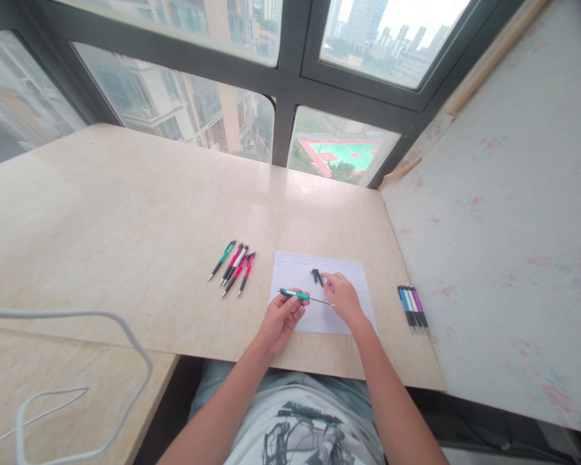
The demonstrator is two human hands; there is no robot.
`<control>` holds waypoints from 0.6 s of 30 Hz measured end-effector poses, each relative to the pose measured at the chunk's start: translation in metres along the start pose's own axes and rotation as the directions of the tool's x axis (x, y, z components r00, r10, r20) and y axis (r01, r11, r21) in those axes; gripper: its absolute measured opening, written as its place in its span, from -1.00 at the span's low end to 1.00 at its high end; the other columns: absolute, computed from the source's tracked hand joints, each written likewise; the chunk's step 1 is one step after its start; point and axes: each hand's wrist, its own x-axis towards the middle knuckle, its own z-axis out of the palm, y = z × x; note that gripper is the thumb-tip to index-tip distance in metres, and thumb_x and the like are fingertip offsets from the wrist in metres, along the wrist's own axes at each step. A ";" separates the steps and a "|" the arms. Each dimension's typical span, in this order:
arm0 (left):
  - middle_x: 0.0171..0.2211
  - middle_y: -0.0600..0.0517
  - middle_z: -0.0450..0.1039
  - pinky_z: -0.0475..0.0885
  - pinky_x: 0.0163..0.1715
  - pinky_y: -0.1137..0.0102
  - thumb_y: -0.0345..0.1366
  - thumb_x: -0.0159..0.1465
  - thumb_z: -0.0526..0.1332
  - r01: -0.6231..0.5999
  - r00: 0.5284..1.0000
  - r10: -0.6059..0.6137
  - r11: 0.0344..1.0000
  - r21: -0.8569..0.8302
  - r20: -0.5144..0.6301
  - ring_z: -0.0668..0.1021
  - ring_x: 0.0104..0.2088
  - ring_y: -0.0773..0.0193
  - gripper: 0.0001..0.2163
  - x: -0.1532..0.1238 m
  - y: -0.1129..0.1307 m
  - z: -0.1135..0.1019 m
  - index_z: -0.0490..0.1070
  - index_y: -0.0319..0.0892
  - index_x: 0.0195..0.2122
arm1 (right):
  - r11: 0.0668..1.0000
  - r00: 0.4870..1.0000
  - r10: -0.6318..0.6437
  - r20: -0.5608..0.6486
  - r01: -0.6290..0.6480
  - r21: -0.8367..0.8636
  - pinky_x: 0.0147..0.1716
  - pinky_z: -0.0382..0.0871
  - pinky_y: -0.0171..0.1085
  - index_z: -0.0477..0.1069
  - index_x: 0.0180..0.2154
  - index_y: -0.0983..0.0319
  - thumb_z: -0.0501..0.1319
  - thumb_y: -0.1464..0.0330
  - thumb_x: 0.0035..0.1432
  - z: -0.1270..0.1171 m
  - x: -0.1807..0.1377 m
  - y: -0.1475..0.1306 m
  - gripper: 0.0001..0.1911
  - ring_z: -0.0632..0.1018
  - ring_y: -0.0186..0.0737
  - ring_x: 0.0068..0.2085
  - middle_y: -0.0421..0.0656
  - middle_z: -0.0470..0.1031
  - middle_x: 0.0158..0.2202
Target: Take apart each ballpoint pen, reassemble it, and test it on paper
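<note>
My left hand (283, 320) is closed around the green barrel (295, 294) of a disassembled ballpoint pen. A thin dark refill (321, 301) sticks out of the barrel's right end, its tip close to my right hand (343, 298). The right hand hovers over the paper with its fingers apart, the fingertips beside two small black pen parts (316, 276). Whether a fingertip touches those parts is hard to see. Under both hands lies a white sheet of paper (339, 323) with lines of writing near its top edge.
Several pens (233, 268) in green, pink and white lie left of the paper. Another row of pens (412, 307), blue, white and purple, lies at the right near the wall (503, 258). A white cable (126, 329) loops over the lower left table. Windows border the table's far edge.
</note>
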 end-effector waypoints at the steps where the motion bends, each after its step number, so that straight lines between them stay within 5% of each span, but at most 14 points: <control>1: -0.23 -0.07 0.58 0.51 -0.28 0.55 -0.40 0.14 0.39 0.000 1.000 0.000 1.000 0.000 -0.001 0.61 -0.29 0.37 -0.78 0.000 0.000 0.000 0.49 -0.26 -0.18 | 1.000 1.000 -0.003 -0.002 0.003 0.007 -0.26 0.31 -0.31 0.48 -0.02 0.22 0.06 0.46 0.19 0.000 0.000 0.000 -0.64 0.47 -0.25 -0.32 -0.13 0.46 -0.28; 13: -0.22 -0.07 0.58 0.51 -0.29 0.56 -0.39 0.13 0.40 -0.016 1.000 0.016 1.000 0.004 0.001 0.60 -0.29 0.38 -0.78 0.000 0.000 0.001 0.50 -0.27 -0.19 | 0.994 0.994 0.043 -0.098 -0.033 0.106 -0.33 0.33 -0.25 0.45 -0.37 0.21 0.13 0.38 0.09 -0.003 -0.009 -0.002 -0.88 0.46 -0.23 -0.42 -0.15 0.51 -0.39; 18: -0.21 -0.08 0.58 0.51 -0.30 0.56 -0.39 0.13 0.41 -0.022 1.000 0.022 1.000 -0.002 -0.007 0.60 -0.29 0.37 -0.77 0.000 0.000 0.001 0.50 -0.26 -0.19 | 0.930 0.974 0.178 -0.139 -0.120 0.348 -0.31 0.42 -0.21 0.52 -0.34 0.21 0.17 0.28 0.13 -0.011 -0.032 -0.005 -0.81 0.54 -0.16 -0.33 -0.09 0.59 -0.31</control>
